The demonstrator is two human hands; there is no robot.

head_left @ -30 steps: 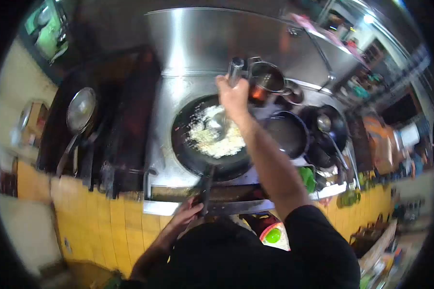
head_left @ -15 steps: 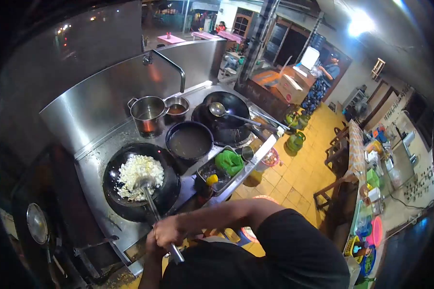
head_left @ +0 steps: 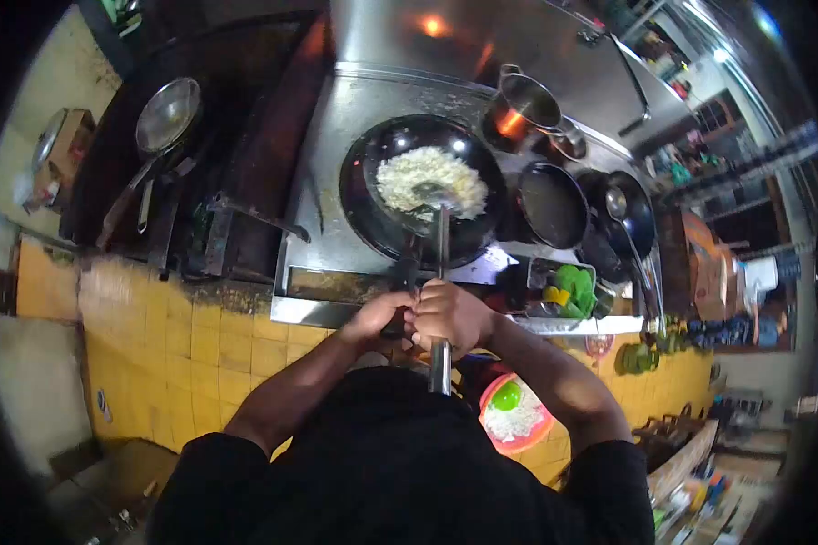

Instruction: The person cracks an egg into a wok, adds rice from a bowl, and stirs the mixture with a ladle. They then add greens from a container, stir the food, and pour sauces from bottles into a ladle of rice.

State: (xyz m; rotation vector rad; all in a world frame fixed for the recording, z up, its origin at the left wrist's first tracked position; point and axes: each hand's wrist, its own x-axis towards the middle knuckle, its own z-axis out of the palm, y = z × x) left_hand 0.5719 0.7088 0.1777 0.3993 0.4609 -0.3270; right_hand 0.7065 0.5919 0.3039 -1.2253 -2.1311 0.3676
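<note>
Ladle handle (head_left: 442, 243) in tight right grip (head_left: 453, 316)

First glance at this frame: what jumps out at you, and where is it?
A black wok heaped with white rice sits at centre on the steel stove. Just below it the two hands meet: the right hand grips a long metal ladle whose bowl is in the rice, and the left hand is closed on the dark wok handle. A steel pot glints to the upper right.
</note>
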